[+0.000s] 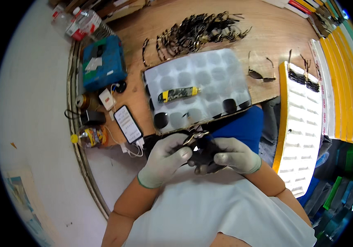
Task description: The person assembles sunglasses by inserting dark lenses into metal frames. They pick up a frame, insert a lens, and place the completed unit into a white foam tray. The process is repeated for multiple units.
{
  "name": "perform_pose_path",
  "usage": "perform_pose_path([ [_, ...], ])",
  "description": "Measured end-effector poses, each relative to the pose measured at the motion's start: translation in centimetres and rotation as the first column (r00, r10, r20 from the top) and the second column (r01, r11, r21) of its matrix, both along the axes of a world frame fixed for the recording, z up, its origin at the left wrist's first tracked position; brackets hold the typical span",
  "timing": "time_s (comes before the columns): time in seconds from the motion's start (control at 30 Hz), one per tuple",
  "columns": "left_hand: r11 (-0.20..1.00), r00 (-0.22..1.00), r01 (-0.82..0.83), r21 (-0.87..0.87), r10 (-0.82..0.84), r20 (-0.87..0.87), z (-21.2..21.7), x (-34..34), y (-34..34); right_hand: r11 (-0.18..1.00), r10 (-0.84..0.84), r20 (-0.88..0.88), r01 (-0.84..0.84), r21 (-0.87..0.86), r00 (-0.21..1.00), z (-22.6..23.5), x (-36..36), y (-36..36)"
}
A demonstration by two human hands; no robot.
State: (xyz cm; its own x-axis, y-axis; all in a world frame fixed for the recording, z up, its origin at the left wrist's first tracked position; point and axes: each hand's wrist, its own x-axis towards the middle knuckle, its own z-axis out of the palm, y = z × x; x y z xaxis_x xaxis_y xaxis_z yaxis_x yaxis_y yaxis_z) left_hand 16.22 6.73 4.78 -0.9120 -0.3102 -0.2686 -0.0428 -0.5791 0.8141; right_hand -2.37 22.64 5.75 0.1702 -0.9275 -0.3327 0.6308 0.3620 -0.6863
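Knit-gloved left hand (166, 160) and right hand (236, 155) both pinch dark, glossy sunglasses (199, 149) below dimpled grey tray (209, 78).

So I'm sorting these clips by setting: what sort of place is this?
Most likely an eyewear assembly bench. A pile of spectacle frames lies on the wooden table, a moulded tray holds dark lenses, and both gloved hands, left hand and right hand, work a dark pair of glasses.
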Motion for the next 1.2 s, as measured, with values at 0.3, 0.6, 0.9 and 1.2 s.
perform_pose_path([
  [0.3, 0.997, 0.978, -0.006, -0.071, 0.021, 0.206, 2.4, 0.7, -0.4, 0.999, -0.009, -0.162, 0.004, -0.033, 0.987, 0.1, 1.5, -0.8],
  [0.6, 0.954, 0.989, -0.141, -0.265, 0.123, -0.083, -1.8, -2.7, 1.8, 0.993, -0.073, -0.421, 0.028, -0.114, 0.904, 1.5, -2.4, -0.7],
  [0.9, 0.821, 0.994, -0.093, -0.563, 0.044, -0.100, -0.3, -1.8, 1.1, 0.979, -0.148, -0.590, 0.031, -0.203, 0.794, 1.1, -1.4, 0.3],
  [1.2, 0.817, 0.993, -0.057, -0.574, -0.015, -0.121, -0.4, -1.2, -0.1, 0.952, -0.054, -0.689, -0.170, -0.253, 0.723, 0.6, -1.9, -1.0],
])
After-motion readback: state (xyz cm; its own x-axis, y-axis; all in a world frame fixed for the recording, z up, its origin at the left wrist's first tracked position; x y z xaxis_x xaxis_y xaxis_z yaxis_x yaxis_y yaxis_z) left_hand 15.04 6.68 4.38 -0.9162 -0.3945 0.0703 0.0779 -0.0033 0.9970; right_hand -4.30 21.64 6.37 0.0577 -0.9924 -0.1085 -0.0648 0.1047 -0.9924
